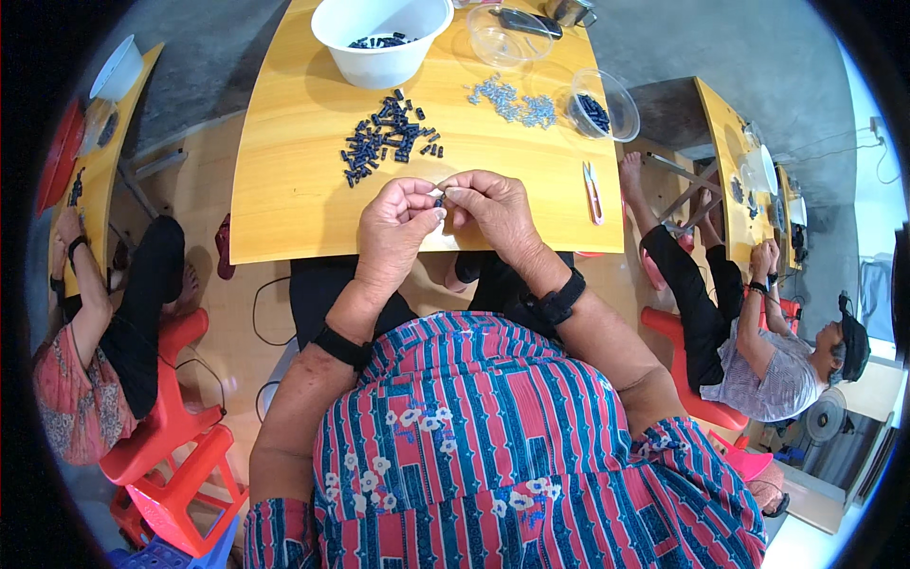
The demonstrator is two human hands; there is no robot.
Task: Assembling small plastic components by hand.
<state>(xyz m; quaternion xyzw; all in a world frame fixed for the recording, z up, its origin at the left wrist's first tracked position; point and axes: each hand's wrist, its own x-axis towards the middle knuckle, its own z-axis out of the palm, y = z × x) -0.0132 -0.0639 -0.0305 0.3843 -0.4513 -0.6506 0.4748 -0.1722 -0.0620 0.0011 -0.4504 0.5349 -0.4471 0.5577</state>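
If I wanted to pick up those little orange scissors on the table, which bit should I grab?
Probably pinch the orange handles of the little scissors, coming from the near edge of the table. They lie flat, with the pointed metal blades aimed away from that edge and the handles toward it, so your fingers should stay off the tips.

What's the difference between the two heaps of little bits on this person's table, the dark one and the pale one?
The black pieces are dark, while the pale grey pieces look light.
The black pieces look chunkier; the pale grey pieces look smaller.
The black pieces lie near the white bowl, while the pale grey pieces lie farther right.
Both heaps are loosely scattered on the yellow table.
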